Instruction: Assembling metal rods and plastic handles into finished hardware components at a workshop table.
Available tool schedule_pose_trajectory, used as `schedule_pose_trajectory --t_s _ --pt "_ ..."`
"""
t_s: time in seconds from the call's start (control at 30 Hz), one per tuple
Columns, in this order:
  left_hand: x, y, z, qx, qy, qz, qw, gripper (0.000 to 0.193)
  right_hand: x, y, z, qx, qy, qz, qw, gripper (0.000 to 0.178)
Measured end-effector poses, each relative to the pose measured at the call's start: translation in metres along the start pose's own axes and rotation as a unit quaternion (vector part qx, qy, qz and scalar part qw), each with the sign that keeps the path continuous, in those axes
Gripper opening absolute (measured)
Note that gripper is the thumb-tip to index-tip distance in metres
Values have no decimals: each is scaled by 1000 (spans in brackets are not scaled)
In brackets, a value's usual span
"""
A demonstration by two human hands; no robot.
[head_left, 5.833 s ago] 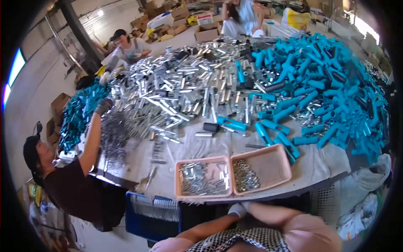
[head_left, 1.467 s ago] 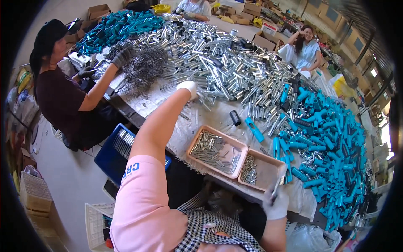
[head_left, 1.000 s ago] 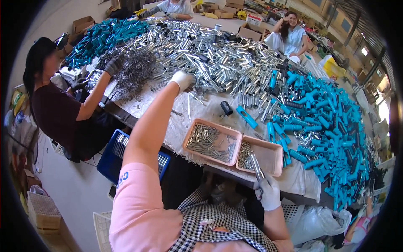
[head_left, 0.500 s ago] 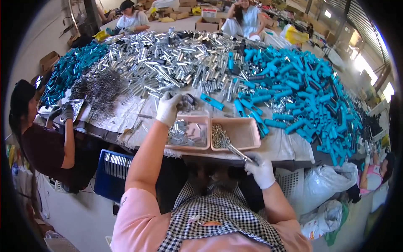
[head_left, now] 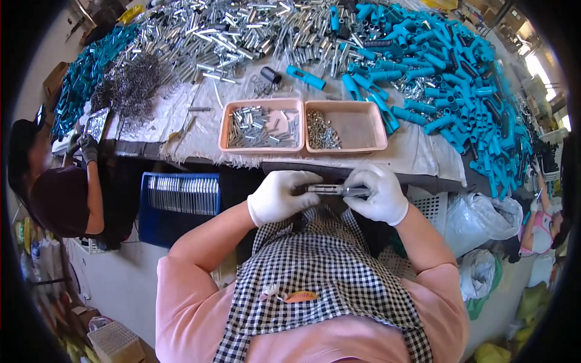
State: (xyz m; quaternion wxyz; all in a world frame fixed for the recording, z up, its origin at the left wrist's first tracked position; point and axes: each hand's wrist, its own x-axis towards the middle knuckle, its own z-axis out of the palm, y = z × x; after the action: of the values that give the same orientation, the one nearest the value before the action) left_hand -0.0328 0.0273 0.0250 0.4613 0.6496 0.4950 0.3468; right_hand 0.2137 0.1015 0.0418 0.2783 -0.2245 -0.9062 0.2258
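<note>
In front of my apron, both white-gloved hands hold a slotted silver metal tube (head_left: 328, 189) level between them. My left hand (head_left: 284, 196) pinches its left end, with thumb and fingers closed on it. Around the right end close the fingers of my right hand (head_left: 378, 193), which hide part of it. Just beyond, at the table edge, stand two pink trays. The left tray (head_left: 224, 130) contains short metal pins (head_left: 251, 124) in two compartments or heaps. Small shiny metal pieces (head_left: 322, 130) fill the left part of the right tray (head_left: 380, 127).
Behind the trays lie a black cylinder (head_left: 270, 75), a pile of silver tubes (head_left: 242, 36), teal handle pieces (head_left: 445, 78) and a tangle of springs (head_left: 136, 78). A blue crate of metal strips (head_left: 181, 196) sits low at left. A co-worker (head_left: 57, 181) works at the left side.
My left hand has come back from beyond the left tray to in front of me. My right hand has drawn the metal tube away from the small pieces, and both hands now hold it.
</note>
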Motion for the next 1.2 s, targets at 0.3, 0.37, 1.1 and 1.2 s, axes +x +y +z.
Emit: schedule_pose_trajectory --t_s 0.3,0.37,1.1,1.2 --pt "0 -23 7 115 -10 140 983 31 13 -19 54 -67 -135 91 984 65" --pt "-9 -36 0 83 -45 99 991 32 18 -17 53 53 -224 145 962 78" --pt "-140 -342 -150 283 265 -505 771 27 35 16 117 190 -177 300 918 37" --pt "-120 -312 -161 276 272 -506 771 27 35 -2 101 207 -130 292 925 33"
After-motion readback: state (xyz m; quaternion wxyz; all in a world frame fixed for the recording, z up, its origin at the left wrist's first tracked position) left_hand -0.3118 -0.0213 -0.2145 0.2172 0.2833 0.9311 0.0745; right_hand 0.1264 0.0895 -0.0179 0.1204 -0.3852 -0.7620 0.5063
